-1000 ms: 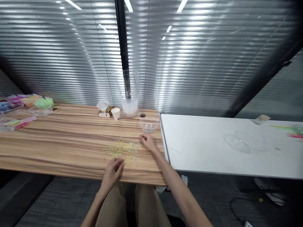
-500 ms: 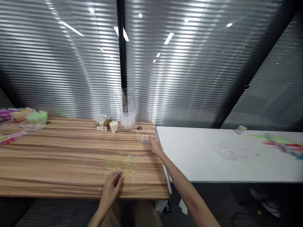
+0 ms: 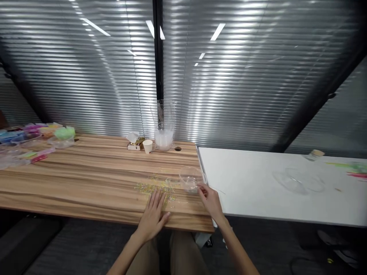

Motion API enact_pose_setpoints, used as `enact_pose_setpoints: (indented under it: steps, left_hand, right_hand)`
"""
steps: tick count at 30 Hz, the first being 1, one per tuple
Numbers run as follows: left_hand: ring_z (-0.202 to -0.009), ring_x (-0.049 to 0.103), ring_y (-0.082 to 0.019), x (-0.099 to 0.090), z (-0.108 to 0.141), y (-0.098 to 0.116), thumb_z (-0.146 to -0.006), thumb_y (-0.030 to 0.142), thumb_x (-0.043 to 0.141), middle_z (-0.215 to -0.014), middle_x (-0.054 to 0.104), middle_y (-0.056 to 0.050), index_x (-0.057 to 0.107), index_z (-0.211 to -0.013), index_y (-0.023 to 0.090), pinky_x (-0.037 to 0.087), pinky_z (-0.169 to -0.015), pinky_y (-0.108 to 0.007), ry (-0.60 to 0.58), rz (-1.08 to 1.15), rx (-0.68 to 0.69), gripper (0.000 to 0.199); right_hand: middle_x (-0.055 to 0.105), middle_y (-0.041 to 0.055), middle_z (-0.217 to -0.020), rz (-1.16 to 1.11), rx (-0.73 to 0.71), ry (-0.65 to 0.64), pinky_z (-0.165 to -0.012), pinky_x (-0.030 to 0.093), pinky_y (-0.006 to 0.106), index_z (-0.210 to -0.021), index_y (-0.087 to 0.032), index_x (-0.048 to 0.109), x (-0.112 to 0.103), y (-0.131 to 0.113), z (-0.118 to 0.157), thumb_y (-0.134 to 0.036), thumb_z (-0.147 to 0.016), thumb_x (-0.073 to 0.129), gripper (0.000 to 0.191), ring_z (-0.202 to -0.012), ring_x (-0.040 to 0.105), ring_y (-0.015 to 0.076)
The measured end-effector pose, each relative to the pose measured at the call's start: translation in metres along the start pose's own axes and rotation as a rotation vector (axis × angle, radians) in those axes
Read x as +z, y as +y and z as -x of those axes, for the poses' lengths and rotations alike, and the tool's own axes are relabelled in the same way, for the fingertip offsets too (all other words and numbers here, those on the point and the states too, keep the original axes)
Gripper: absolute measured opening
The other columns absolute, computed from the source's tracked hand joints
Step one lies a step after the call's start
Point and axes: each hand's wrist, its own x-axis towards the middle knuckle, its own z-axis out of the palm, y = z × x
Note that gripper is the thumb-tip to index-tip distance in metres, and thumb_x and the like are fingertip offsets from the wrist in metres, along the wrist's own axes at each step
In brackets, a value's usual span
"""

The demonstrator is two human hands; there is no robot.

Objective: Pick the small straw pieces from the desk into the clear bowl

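Note:
A scatter of tiny yellow, green and clear pieces (image 3: 146, 188) lies on the wooden table; they are too small to name. My left hand (image 3: 154, 214) rests flat, fingers stretched over the near edge of the scatter. Just right of the pieces is a clear, shallow plastic bowl (image 3: 189, 178). The fingers of my right hand (image 3: 211, 202) pinch the bowl's near right rim. What the bowl holds, if anything, I cannot make out.
At the back stand a tissue box (image 3: 135, 146), a paper cup (image 3: 147, 146) and a clear bag with white contents (image 3: 164, 139). Colourful packs (image 3: 37, 131) lie far left. The white table (image 3: 243, 191) on the right bears clear plastic pieces (image 3: 298, 181) and a cork-topped jar (image 3: 314, 155).
My right hand has drawn the bowl nearer to me, beside the scattered pieces. My left hand has gone from curled to flat and reached forward onto them. The view has shifted left.

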Motion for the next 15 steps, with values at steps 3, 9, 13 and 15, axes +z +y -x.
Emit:
enact_pose_setpoints:
  steps: [3, 9, 13, 15]
  left_hand:
    - [-0.144, 0.011, -0.031, 0.007, -0.01, -0.004, -0.094, 0.047, 0.041, -0.156, 0.018, -0.013, 0.012, -0.15, 0.021, 0.022, -0.112, -0.054, -0.012, -0.083, 0.003, 0.068]
    - [-0.143, 0.012, -0.031, 0.018, -0.031, -0.017, -0.095, 0.045, 0.038, -0.154, 0.022, -0.015, 0.024, -0.147, 0.017, 0.02, -0.112, -0.056, -0.01, -0.137, -0.029, 0.061]
    - [-0.143, 0.015, -0.031, 0.012, -0.047, -0.016, -0.096, 0.042, 0.035, -0.153, 0.024, -0.017, 0.026, -0.146, 0.014, 0.02, -0.111, -0.058, -0.012, -0.113, -0.089, 0.058]
    - [-0.142, 0.018, -0.03, 0.005, -0.05, -0.012, -0.097, 0.038, 0.033, -0.152, 0.027, -0.019, 0.027, -0.146, 0.013, 0.021, -0.111, -0.058, 0.017, -0.094, -0.094, 0.055]
  right_hand:
    - [0.07, 0.0103, -0.094, -0.041, 0.024, -0.006, -0.072, 0.054, 0.034, -0.1, -0.017, 0.068, -0.002, 0.004, 0.012, -0.039, -0.088, 0.046, 0.033, -0.079, 0.067, 0.0229]
    - [0.069, 0.0104, -0.098, -0.138, 0.033, -0.017, -0.075, 0.055, 0.034, -0.12, -0.017, 0.061, -0.011, 0.008, 0.026, -0.042, -0.087, 0.046, 0.044, -0.082, 0.066, 0.022]
    - [0.069, 0.0106, -0.098, -0.102, 0.123, 0.068, -0.082, 0.054, 0.04, -0.121, -0.022, 0.061, -0.03, 0.022, 0.077, -0.046, -0.086, 0.046, 0.046, -0.086, 0.067, 0.0245]
    - [0.068, 0.01, -0.1, -0.045, 0.234, 0.05, -0.083, 0.055, 0.045, -0.119, -0.03, 0.063, -0.047, 0.039, 0.114, -0.051, -0.082, 0.049, 0.045, -0.091, 0.066, 0.0281]
